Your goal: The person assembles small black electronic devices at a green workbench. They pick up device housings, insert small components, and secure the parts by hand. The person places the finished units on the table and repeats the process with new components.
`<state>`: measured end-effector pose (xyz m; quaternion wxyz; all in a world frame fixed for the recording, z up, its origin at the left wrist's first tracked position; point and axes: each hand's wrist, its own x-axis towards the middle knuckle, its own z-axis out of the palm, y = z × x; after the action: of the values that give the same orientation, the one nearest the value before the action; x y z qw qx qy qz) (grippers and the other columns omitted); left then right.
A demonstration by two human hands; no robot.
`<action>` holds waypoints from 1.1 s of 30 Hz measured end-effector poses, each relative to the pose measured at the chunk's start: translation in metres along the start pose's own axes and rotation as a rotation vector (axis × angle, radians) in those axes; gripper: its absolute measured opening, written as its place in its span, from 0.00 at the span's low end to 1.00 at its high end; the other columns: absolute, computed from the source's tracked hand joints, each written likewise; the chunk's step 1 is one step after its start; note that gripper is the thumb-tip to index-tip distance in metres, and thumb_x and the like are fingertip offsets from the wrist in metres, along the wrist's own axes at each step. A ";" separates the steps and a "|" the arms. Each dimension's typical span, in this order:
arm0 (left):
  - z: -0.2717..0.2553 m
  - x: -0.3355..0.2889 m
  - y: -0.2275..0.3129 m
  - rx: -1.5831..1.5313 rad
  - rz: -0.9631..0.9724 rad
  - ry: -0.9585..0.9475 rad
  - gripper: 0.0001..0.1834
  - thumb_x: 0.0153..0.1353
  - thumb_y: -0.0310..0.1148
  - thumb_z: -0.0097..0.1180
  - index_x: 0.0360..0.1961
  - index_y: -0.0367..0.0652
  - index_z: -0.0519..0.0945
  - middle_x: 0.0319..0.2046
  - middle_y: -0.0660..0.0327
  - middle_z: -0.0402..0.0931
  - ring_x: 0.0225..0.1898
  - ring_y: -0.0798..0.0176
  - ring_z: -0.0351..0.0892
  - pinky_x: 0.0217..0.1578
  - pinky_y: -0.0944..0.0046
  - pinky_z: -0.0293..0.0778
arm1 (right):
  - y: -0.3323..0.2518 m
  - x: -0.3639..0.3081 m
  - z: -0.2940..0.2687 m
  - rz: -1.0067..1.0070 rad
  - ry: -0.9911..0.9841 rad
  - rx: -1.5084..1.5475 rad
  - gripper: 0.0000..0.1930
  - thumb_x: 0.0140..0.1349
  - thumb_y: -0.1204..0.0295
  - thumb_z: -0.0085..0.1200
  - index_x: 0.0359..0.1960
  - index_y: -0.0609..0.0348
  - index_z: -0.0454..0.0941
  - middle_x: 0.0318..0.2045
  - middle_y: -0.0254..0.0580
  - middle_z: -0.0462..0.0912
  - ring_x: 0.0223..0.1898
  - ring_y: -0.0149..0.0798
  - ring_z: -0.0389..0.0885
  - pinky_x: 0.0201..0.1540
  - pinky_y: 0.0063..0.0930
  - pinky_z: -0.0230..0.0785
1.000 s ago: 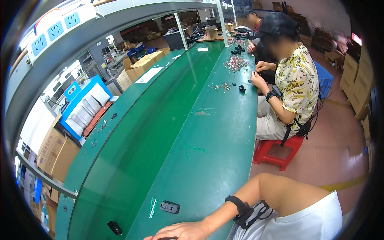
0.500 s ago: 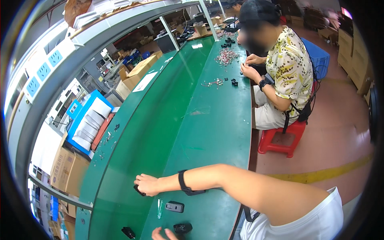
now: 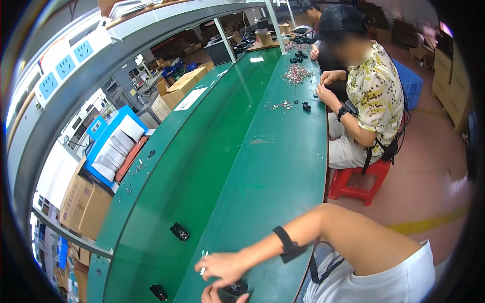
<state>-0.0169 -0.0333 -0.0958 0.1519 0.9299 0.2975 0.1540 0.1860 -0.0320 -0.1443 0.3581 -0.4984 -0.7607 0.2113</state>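
My right hand [image 3: 222, 267] reaches in from the right, a black band on its wrist, fingers loosely spread low over the green bench. Beside its fingertips are thin clear-and-white strips [image 3: 204, 263]. At the lower edge, my left hand [image 3: 212, 295] shows only in part, finger and thumb apart, close to a black housing [image 3: 236, 288]. Whether it touches that housing I cannot tell. On the brighter green strip lies a black part [image 3: 179, 231] with small shiny details, and a second black part [image 3: 158, 292] sits nearer me.
A co-worker in a patterned shirt [image 3: 376, 86] sits on a red stool [image 3: 358, 184], handling small parts. Heaped small parts [image 3: 296, 74] and black pieces [image 3: 306, 106] lie there. Another person is farther back. At left are a blue-edged box [image 3: 121, 144], a carton [image 3: 83, 207] and sockets [image 3: 64, 65].
My right hand has let go of the black part on the brighter strip and drawn back toward me. It now covers where a grey-topped device lay. The view has shifted slightly.
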 end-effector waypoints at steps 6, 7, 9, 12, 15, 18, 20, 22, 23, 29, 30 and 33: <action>0.016 0.005 0.001 0.069 0.025 -0.007 0.36 0.47 0.48 0.72 0.54 0.40 0.76 0.52 0.46 0.75 0.54 0.41 0.73 0.56 0.46 0.68 | -0.004 -0.037 0.018 -0.107 0.138 -0.038 0.14 0.54 0.70 0.61 0.41 0.63 0.79 0.57 0.54 0.72 0.64 0.55 0.64 0.66 0.48 0.58; 0.015 0.006 0.001 0.048 0.025 0.008 0.35 0.48 0.46 0.71 0.54 0.40 0.76 0.51 0.47 0.75 0.53 0.41 0.73 0.56 0.46 0.68 | 0.001 -0.037 0.019 -0.120 0.194 -0.059 0.13 0.54 0.71 0.60 0.41 0.62 0.78 0.57 0.53 0.71 0.64 0.55 0.63 0.66 0.49 0.58; 0.015 0.005 0.000 0.044 0.007 0.023 0.32 0.49 0.43 0.71 0.53 0.40 0.76 0.50 0.46 0.76 0.52 0.40 0.74 0.55 0.46 0.69 | 0.002 -0.044 0.018 -0.083 0.271 -0.055 0.13 0.54 0.70 0.60 0.40 0.62 0.79 0.55 0.52 0.73 0.62 0.54 0.65 0.65 0.49 0.59; 0.013 0.005 0.000 0.012 0.004 0.069 0.29 0.48 0.37 0.72 0.51 0.40 0.76 0.49 0.45 0.76 0.50 0.39 0.75 0.53 0.46 0.71 | 0.009 -0.045 0.016 -0.016 0.287 -0.030 0.12 0.55 0.70 0.59 0.40 0.61 0.79 0.56 0.51 0.72 0.62 0.54 0.65 0.64 0.48 0.60; 0.014 0.007 0.001 -0.007 0.000 0.103 0.30 0.47 0.35 0.72 0.51 0.39 0.76 0.49 0.45 0.76 0.50 0.38 0.76 0.52 0.46 0.72 | 0.010 -0.047 0.019 0.022 0.230 -0.026 0.13 0.54 0.71 0.59 0.42 0.60 0.78 0.58 0.51 0.69 0.63 0.54 0.64 0.63 0.48 0.61; 0.017 0.007 -0.002 -0.029 0.024 0.119 0.30 0.47 0.36 0.73 0.52 0.41 0.77 0.50 0.46 0.75 0.50 0.38 0.75 0.52 0.46 0.72 | 0.006 -0.048 0.021 0.017 0.191 -0.026 0.17 0.53 0.73 0.61 0.46 0.60 0.76 0.60 0.51 0.67 0.64 0.54 0.63 0.62 0.48 0.62; 0.016 0.008 0.000 -0.029 0.024 0.113 0.30 0.48 0.37 0.73 0.53 0.42 0.77 0.51 0.46 0.74 0.50 0.38 0.75 0.52 0.47 0.72 | 0.004 -0.049 0.020 0.016 0.187 -0.017 0.18 0.53 0.73 0.61 0.47 0.60 0.75 0.60 0.51 0.67 0.64 0.53 0.63 0.61 0.48 0.62; 0.015 0.009 0.003 -0.030 0.022 0.114 0.30 0.48 0.38 0.73 0.53 0.44 0.78 0.52 0.47 0.74 0.50 0.38 0.75 0.52 0.47 0.72 | 0.008 -0.048 0.023 0.003 0.205 -0.012 0.19 0.52 0.74 0.61 0.47 0.59 0.75 0.59 0.50 0.67 0.63 0.53 0.63 0.61 0.48 0.63; 0.014 0.009 0.004 -0.033 0.018 0.113 0.30 0.48 0.39 0.73 0.53 0.44 0.78 0.52 0.47 0.74 0.51 0.38 0.75 0.52 0.47 0.72 | 0.008 -0.047 0.026 -0.001 0.214 -0.015 0.19 0.52 0.74 0.61 0.47 0.59 0.75 0.59 0.50 0.67 0.63 0.53 0.63 0.61 0.48 0.63; 0.013 0.011 0.007 -0.061 0.029 0.100 0.30 0.51 0.42 0.72 0.53 0.42 0.78 0.54 0.47 0.74 0.53 0.40 0.75 0.54 0.47 0.71 | 0.004 -0.049 0.018 -0.002 0.240 0.011 0.16 0.52 0.71 0.61 0.44 0.57 0.77 0.57 0.49 0.69 0.61 0.53 0.65 0.59 0.49 0.62; 0.013 0.011 0.008 -0.051 0.035 0.100 0.30 0.51 0.42 0.71 0.53 0.41 0.78 0.54 0.47 0.74 0.53 0.40 0.75 0.54 0.48 0.71 | 0.004 -0.048 0.016 -0.041 0.269 0.012 0.14 0.52 0.68 0.61 0.41 0.55 0.78 0.55 0.49 0.71 0.58 0.54 0.68 0.57 0.50 0.64; 0.013 0.010 0.009 -0.049 0.039 0.110 0.28 0.53 0.42 0.70 0.53 0.40 0.78 0.54 0.46 0.75 0.53 0.40 0.75 0.54 0.48 0.72 | 0.005 -0.048 0.016 -0.075 0.285 0.011 0.15 0.51 0.66 0.60 0.41 0.53 0.78 0.53 0.48 0.72 0.55 0.54 0.69 0.56 0.50 0.63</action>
<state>0.0002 -0.0366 -0.1020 0.1552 0.9217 0.2831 0.2150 0.1888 -0.0729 -0.1744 0.4730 -0.4925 -0.7191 0.1290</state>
